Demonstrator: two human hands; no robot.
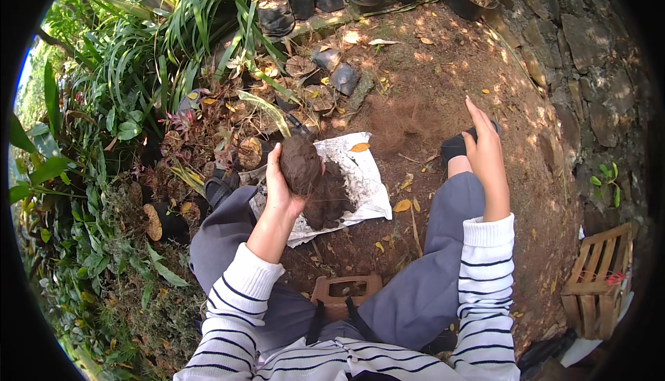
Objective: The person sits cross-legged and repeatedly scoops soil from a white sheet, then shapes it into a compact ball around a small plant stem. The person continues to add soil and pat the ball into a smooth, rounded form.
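Soil clod (301, 165): where?
"Left hand (278, 194) grips it, over the white sheet (372, 185)."
"Right hand (487, 152)?"
"Empty, fingers spread, at three o'clock from it."
"Advice?"
"Support it from below; it could crumble."

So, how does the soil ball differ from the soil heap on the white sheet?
The soil ball is rounded and compact, while the soil heap is irregular and spread out. The left hand holds the soil ball; the soil heap lies on the white sheet. Both are dark brown.
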